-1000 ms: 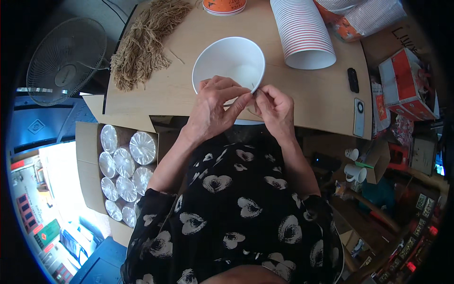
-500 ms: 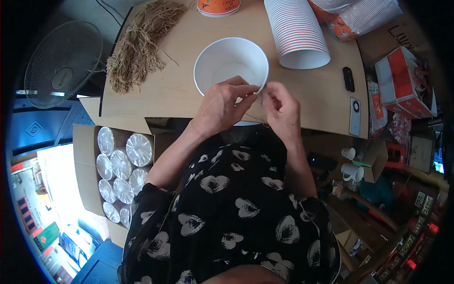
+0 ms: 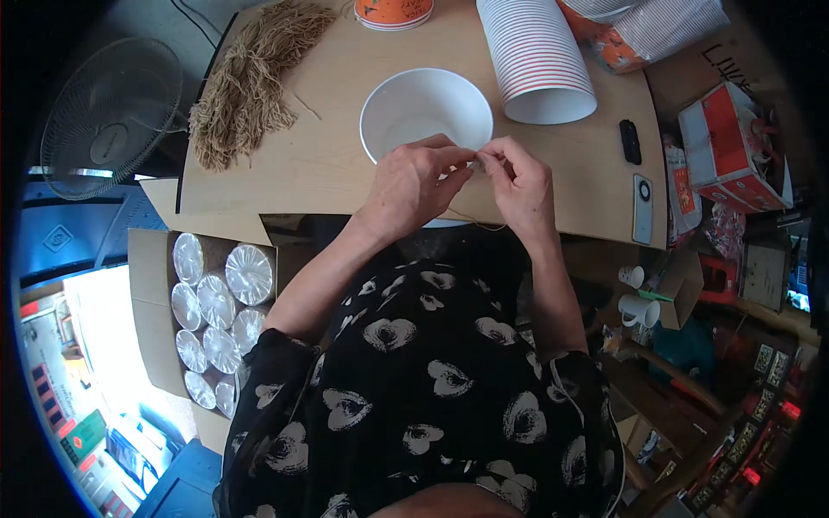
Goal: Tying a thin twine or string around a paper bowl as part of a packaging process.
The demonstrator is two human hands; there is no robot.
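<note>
A large white paper bucket (image 3: 410, 110) stands mouth up on the table in front of me. My left hand (image 3: 418, 181) pinches its near right rim between thumb and fingers. Just to the right, my right hand (image 3: 522, 183) is closed, thumb against forefinger, its tips meeting the left ones at the rim. A thin brown cord (image 3: 477, 222) hangs in a curve below both hands. What lies right between the fingertips is small and mostly hidden, but the cord appears to run up to them. A thick bundle of brown cords (image 3: 250, 86) lies at the table's left.
Nested paper buckets (image 3: 548, 65) lie on their side at the back right, near an orange bucket (image 3: 393, 10). A phone (image 3: 642, 209) and a black object (image 3: 630, 142) lie at the right edge. Left are a fan (image 3: 112, 129) and a carton (image 3: 154, 302) of plastic-wrapped rolls.
My right hand has closed in to the left, so its fingertips now meet those of my left hand at the rim. The bucket has hardly moved.
</note>
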